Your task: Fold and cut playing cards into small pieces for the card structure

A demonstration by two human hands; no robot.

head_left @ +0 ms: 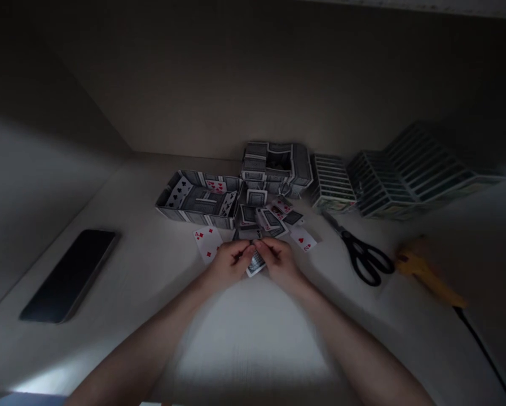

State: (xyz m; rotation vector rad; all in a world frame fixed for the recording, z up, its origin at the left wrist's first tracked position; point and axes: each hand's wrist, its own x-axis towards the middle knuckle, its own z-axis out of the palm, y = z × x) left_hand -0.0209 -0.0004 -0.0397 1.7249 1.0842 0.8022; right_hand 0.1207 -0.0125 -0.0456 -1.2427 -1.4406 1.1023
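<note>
**Two hands pinching a playing card at lower center of the frame.**
The left hand (231, 263) and right hand (278, 264) press close together, fingertips gripping the playing card (256, 264) between them. Loose cards (273, 219) lie just above, beside a card structure (197, 200). Scissors (365, 254) sit right, a phone (69, 276) left.

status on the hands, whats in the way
Left hand and right hand together on a playing card. Loose cards just ahead, two of hearts off the right hand. Card-built box beyond them.
</note>
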